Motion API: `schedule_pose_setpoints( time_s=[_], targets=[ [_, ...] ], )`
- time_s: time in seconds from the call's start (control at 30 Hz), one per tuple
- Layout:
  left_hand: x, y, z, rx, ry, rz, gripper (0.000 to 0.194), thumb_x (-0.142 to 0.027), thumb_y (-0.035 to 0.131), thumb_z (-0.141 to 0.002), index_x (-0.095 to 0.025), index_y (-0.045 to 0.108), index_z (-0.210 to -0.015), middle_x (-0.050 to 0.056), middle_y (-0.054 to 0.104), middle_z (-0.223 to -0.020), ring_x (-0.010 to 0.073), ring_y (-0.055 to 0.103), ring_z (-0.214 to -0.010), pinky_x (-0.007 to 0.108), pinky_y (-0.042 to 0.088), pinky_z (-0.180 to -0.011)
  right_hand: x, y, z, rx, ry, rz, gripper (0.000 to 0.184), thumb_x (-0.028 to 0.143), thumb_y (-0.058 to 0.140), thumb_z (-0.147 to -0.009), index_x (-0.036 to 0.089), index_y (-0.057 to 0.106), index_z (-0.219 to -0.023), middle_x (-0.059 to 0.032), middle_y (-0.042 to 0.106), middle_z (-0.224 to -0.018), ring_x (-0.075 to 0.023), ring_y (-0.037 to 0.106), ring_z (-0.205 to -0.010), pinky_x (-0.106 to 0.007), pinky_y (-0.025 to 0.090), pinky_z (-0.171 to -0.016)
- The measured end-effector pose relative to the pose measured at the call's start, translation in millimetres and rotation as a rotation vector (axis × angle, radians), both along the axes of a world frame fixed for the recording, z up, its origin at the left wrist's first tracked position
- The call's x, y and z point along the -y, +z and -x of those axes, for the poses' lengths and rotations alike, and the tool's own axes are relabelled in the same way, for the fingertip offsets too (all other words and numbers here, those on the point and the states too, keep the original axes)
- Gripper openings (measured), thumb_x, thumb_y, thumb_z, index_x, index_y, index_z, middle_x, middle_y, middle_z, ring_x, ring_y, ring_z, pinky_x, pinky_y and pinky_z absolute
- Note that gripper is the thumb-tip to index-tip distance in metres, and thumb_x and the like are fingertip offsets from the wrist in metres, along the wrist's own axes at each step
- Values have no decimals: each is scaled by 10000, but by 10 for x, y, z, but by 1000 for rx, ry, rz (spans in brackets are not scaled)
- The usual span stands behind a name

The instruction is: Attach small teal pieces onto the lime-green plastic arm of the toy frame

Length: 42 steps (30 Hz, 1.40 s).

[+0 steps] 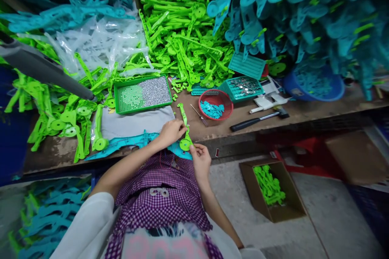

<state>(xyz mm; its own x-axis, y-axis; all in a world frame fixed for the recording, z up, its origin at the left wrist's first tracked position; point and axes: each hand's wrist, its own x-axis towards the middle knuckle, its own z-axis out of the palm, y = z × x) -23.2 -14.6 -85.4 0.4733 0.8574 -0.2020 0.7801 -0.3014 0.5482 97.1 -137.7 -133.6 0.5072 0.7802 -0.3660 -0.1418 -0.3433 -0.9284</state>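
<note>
A bright green plastic part with a long arm and a round disc end (185,143) lies at the bench's front edge between my hands. My left hand (172,132) is closed, its fingertips pinching the arm of this part near its middle. At the disc end, my right hand (201,160) grips the rim between thumb and fingers. Beneath them, a long blue plastic part (127,142) lies along the edge, partly covered by my left wrist. Just beyond stands a green tray (118,99) with many small silvery metal pieces (156,91).
Heaps of green parts (185,44) and hanging blue parts (261,12) fill the back. To the right are a red basket (231,107) of small blue pieces, a teal basket (240,96), a hammer (258,120) and a blue basin (331,93). A cardboard box (291,212) stands on the floor.
</note>
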Motion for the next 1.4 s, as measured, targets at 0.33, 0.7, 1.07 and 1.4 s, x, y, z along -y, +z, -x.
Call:
schedule_pose_setpoints(
  time_s=[0.33, 0.7, 1.07, 1.4],
  targets=[
    [-140, 56, 188, 254, 114, -96, 252, -339, 416, -975, -177, 608, -983, 63, 646, -937, 183, 603, -898, 316, 473, -827, -275, 266, -169, 51, 115, -63, 407, 506, 748, -642, 188, 561, -815, 1, 639, -678, -154, 615, -632, -294, 510, -598],
    [-197, 83, 539, 82, -153, -30, 375, -398, 323, -997, -204, 643, -962, 78, 667, -938, 197, 612, -910, 345, 474, -848, -467, 92, -144, 205, 169, -62, 413, 556, 679, -705, 179, 584, -843, -15, 644, -707, -162, 607, -645, -296, 490, -618],
    [-246, 139, 362, -62, -107, -101, 284, -419, 471, -946, -190, 638, -971, 100, 681, -949, 224, 641, -853, 332, 487, -738, -592, 385, -264, 979, 402, -154, 389, 501, 419, -922, 192, 646, -986, -123, 641, -1037, -246, 578, -981, -385, 436, -833],
    [-117, -45, -42, 29, 62, -70, 248, -191, 531, -878, -202, 641, -1100, 70, 701, -1005, 230, 652, -932, 326, 502, -805, -1557, 197, -127, 919, 531, -179, 288, 284, 432, -905, 150, 627, -1068, -131, 700, -1001, -252, 633, -910, -353, 455, -783]
  ],
)
